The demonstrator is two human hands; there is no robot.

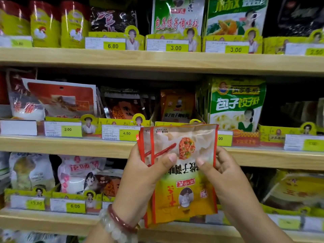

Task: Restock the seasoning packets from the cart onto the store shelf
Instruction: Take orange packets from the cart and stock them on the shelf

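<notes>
2 hands, left hand and right hand, gripped upside-down seasoning packets, long axis vertical, just below matching orange packets on shelf.

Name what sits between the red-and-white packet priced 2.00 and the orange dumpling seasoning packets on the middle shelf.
Dark packets with orange contents, above the 4.50 price tag, in the head view.

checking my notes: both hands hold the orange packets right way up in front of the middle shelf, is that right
Not quite. The head view shows the left hand and right hand holding the orange packets in front of the middle shelf, but upside down: the printed characters are inverted.
</notes>
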